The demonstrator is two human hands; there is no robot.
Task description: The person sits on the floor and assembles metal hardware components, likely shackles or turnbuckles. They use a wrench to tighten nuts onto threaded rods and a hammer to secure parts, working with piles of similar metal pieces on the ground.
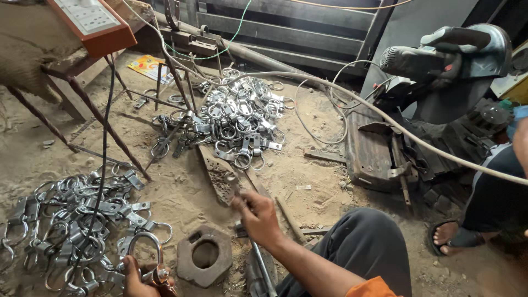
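Down on the sandy floor, the left hand (135, 275) is clenched around a steel ring clasp (147, 254), pinching it by the bracket end at the near edge of view. The right hand (258, 217) grips a rod-like metal tool (263, 264), fingers wrapped tight, just right of the rusty hexagonal block (204, 254) with its round hole.

How far along? My guess is somewhere midway: a near-left pile of clasps (71, 220) sits beside the left hand, and a far pile of clasps (234, 118) lies well apart, beyond a perforated metal strip (220, 176). Which heap is finished I cannot tell.

Room is tight: the knee (363, 242) crowds the right, a cut-off saw (445, 66) stands far right, and a pale cable (385, 118) crosses overhead.
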